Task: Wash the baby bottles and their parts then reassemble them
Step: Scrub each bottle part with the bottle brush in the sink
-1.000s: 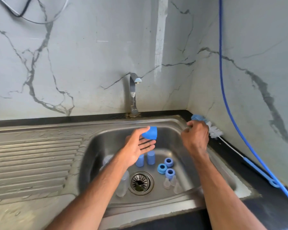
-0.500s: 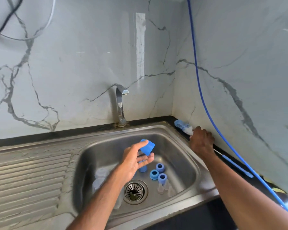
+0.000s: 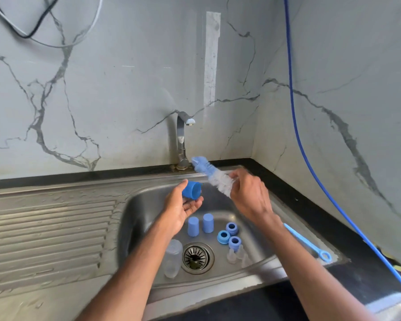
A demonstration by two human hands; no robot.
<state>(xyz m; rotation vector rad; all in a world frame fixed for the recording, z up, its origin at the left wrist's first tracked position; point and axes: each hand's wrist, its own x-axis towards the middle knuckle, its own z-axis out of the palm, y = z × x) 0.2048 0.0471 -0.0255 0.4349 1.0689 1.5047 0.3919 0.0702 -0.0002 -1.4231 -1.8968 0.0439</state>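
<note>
My left grip [image 3: 181, 208] holds a small blue plastic cap [image 3: 192, 190] over the steel sink [image 3: 144, 205]. My right grip [image 3: 248, 193] grasps a blue-and-white bristle brush [image 3: 214, 176], just beside the cap.

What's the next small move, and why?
Probably ease the bottle brush into the blue cap and twist. The left hand holds the cap, mouth turned toward the bristles; the right hand grips the brush, its bristles beside the cap, not yet inside.

A steel tap [image 3: 182, 140] stands behind the sink [image 3: 148, 179]; a blue hose [image 3: 290, 84] hangs down the marble wall [image 3: 102, 89].
</note>
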